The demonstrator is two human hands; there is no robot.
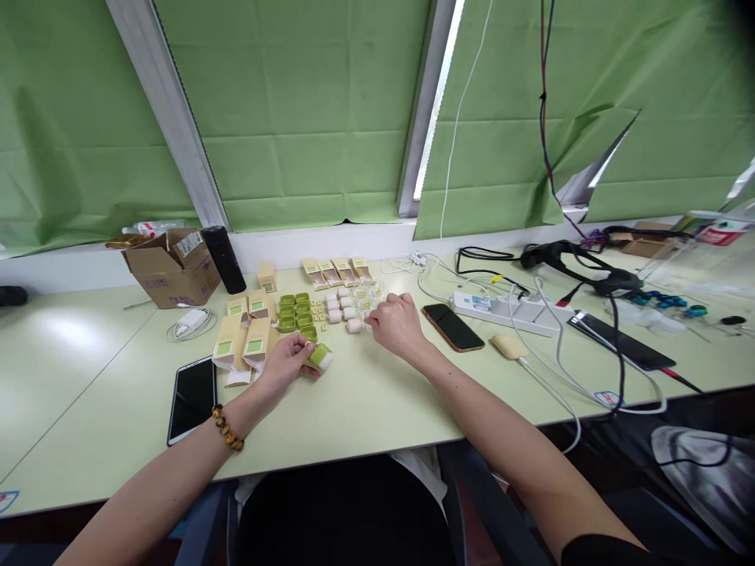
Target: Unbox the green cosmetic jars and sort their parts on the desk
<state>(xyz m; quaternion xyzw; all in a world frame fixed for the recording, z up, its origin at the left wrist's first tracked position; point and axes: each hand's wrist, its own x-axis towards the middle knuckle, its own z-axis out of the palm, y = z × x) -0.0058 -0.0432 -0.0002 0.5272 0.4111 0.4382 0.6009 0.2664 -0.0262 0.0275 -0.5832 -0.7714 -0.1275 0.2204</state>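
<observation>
My left hand (288,362) grips a small green cup (322,356) with a whitish part at its lower right end, tilted above the table. Fingers pinched together, my right hand (396,321) is over the near side of several clear plastic pieces (369,294); anything inside the pinch is hidden. Beside its fingertips lie pale pink cylinders (334,316) in rows. Left of these are tiny yellowish square pieces (318,309), then two rows of green cups (287,311). Open cardboard boxes (231,346) with green labels are next to my left hand.
More small boxes (336,273) line the back. A tablet (193,399) lies at left, near a large carton (172,269) and black cylinder (223,259). At right are a phone (453,327), power strip (512,314), beige mouse-shaped device (508,347), cables and a black headset (581,267).
</observation>
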